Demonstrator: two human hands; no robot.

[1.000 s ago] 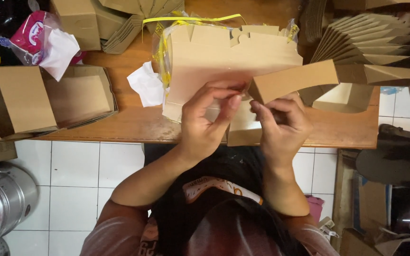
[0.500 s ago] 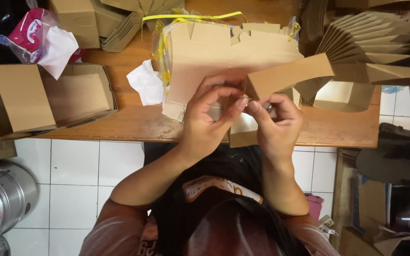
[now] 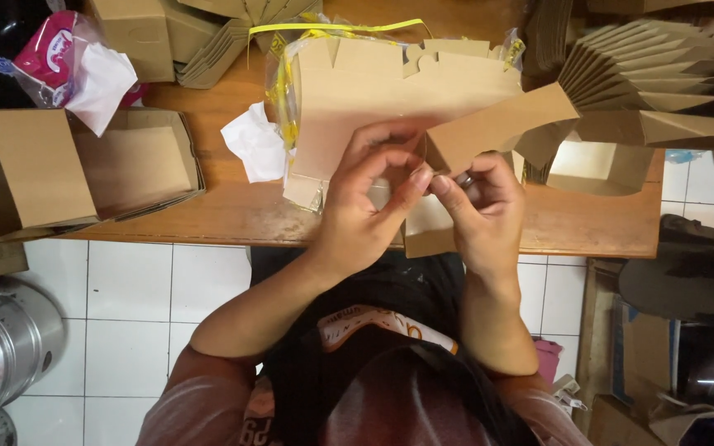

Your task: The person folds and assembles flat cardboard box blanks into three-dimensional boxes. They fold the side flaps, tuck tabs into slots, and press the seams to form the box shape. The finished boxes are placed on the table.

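hands together at the bench [image 3: 208,216], we pinch one half-folded cardboard box [image 3: 489,132]: left hand [image 3: 369,202], right hand [image 3: 477,206]; flat blanks [image 3: 390,99] still wait.

— What colour is the cardboard piece [image 3: 497,124] under the fingers [image 3: 419,177]?
— Plain kraft brown, like the flat stack [image 3: 373,99], which has a yellow strap [image 3: 332,27].
— And the table [image 3: 233,211]?
— Warm orange-brown wood. The floor tiles [image 3: 126,289] are white with grey lines.
— Anything brighter?
— A pink and white packet [image 3: 51,49], and a crumpled white tissue [image 3: 256,144].
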